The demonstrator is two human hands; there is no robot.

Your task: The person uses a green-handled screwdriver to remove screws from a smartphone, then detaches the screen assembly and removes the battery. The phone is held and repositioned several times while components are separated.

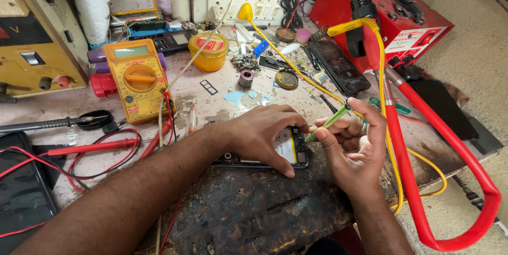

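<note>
An opened phone (288, 146) with its back off lies flat on the worn bench, its yellowish battery showing. My left hand (262, 130) arches over it, with thumb and fingertips pressing on its edges. My right hand (352, 146) grips a thin green-handled soldering iron (329, 123) like a pen. Its tip points at the phone's upper right corner, by my left fingertips. A yellow cable (296, 70) runs from the tool's rear up to the back of the bench.
A yellow multimeter (138, 78) with red probe leads (87, 148) sits at left. A yellow flux tub (209, 51), solder spool (245, 78), dark phone (338, 67) and small parts crowd the back. A red hose (423, 128) loops at right from a red station (413, 17).
</note>
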